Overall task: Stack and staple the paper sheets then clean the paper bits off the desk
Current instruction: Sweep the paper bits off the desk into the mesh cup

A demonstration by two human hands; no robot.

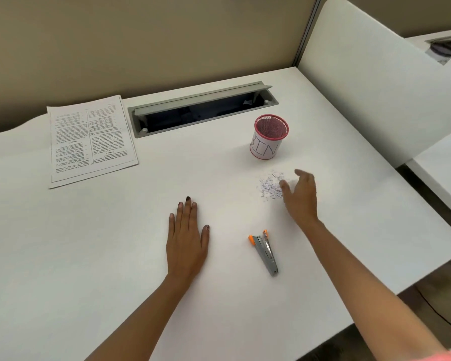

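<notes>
White worktop fills the view, backed by beige partition panels, with a grey cable tray open at 12 o'clock. Sheets lie squared in one pile at 10 o'clock, well apart from both hands; whether a staple holds them cannot be told from here. A stapler lies unattended on the worktop near 4 o'clock, which suggests the stacking and stapling are likely done. Cleaning appears to be the step in hand. Bits lie scattered at 2 o'clock, just short of the pink mesh bin. At their right edge the right hand has fingers spread and slightly curled, holding nothing. Near the centre the left hand rests flat and empty, fingers together. All bits look still to be gathered and binned.
</notes>
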